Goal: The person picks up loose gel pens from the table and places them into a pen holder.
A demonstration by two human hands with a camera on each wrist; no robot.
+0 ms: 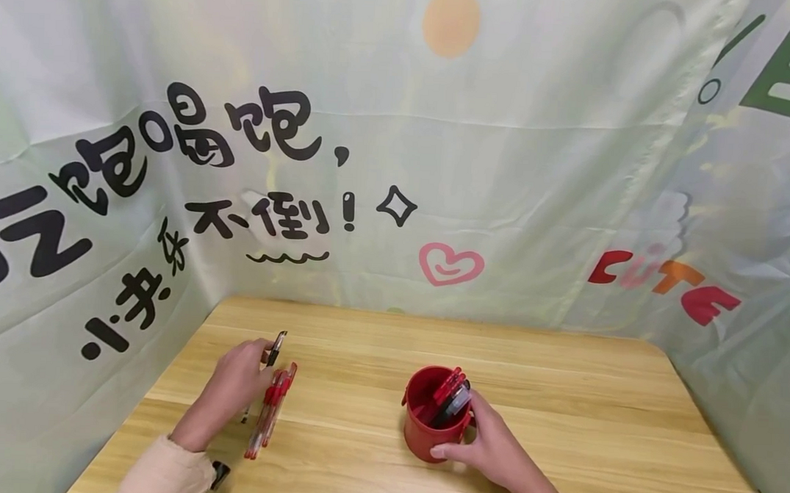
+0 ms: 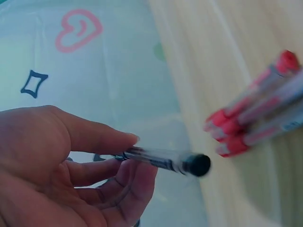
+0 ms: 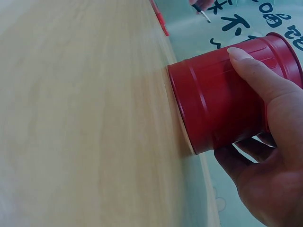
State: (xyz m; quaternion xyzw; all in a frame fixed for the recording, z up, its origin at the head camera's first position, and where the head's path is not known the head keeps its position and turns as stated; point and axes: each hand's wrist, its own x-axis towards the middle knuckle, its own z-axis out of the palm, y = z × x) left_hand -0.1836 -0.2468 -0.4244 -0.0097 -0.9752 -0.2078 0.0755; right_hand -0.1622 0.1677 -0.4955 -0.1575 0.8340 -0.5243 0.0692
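Note:
My left hand [image 1: 238, 376] pinches a black gel pen [image 1: 276, 349] between thumb and fingers, above the left part of the table. In the left wrist view the pen's clear barrel and dark end [image 2: 196, 164] point away from the fingers. Close to that hand, several red pens [image 1: 271, 410] lie side by side on the wood. My right hand [image 1: 486, 442] grips a red metal bucket [image 1: 420, 435] from its right side, thumb along the front. Inside the bucket lean red pens [image 1: 451, 383] and dark and grey pens [image 1: 456, 405]; their lower ends are hidden.
The wooden table [image 1: 336, 391] ends at a printed fabric backdrop [image 1: 536, 208] behind and at both sides. A small black object [image 1: 221, 474] shows beside the left sleeve [image 1: 169, 472]; its kind is unclear. Bare wood lies between the red pens and the bucket.

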